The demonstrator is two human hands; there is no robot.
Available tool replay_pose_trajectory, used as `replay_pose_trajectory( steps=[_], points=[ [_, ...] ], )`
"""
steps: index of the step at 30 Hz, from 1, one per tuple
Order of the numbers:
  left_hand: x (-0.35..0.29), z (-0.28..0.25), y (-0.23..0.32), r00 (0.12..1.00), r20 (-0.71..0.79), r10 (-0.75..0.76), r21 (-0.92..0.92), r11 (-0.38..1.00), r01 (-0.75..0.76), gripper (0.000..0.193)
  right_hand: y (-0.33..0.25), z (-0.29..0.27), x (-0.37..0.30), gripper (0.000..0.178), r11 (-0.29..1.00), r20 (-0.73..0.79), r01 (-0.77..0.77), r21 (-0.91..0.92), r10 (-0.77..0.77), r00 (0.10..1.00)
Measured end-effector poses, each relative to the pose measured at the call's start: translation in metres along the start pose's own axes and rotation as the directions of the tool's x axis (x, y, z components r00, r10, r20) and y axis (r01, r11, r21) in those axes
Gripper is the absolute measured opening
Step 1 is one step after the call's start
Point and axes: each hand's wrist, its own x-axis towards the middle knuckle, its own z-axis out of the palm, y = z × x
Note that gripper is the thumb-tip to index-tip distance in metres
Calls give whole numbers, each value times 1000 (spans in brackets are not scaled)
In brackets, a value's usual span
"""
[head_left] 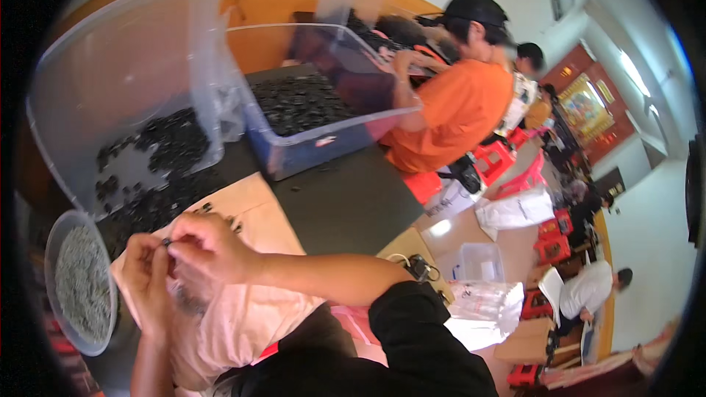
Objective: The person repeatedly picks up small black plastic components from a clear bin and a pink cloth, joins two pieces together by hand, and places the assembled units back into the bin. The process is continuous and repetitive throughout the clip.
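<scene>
My left hand (145, 277) and my right hand (213, 248) meet over a sheet of tan paper (266, 215), fingers pinched together. Between the fingertips is a small black part (166, 242), held by both hands; its exact kind is too small to make out. A few similar loose black pieces (234, 225) lie on the paper just beyond my right hand. Left of my left hand stands a round clear bowl (112, 316) full of small silver-grey pieces (79, 279).
Beyond my hands, a clear tub (125, 51) tipped on its side spills black pieces (173, 140) onto the dark table (353, 195). Another clear tub (323, 153) holds more. A person in an orange shirt (460, 106) works at the far right; red stools (491, 162) stand behind.
</scene>
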Motion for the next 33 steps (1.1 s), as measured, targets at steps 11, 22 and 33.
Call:
replay_pose_trajectory(
  steps=[11, 22, 33],
  points=[
    [-2, 6, 5, 997, 77, 31, 153, 987, -42, 10, 0, 0, -4, 10, 991, -80, 78, -105, -87, 993],
    [1, 2, -10, 997, 12, 75, 65, 995, -76, 11, -1, 3, 4, 8, 983, -84, 123, -139, -135, 987],
    [1, -7, -15, 1000, 21, 12, 25, 1000, -12, 5, -8, 2, 6, 9, 998, -13, 63, 11, -63, 998]
  ],
)
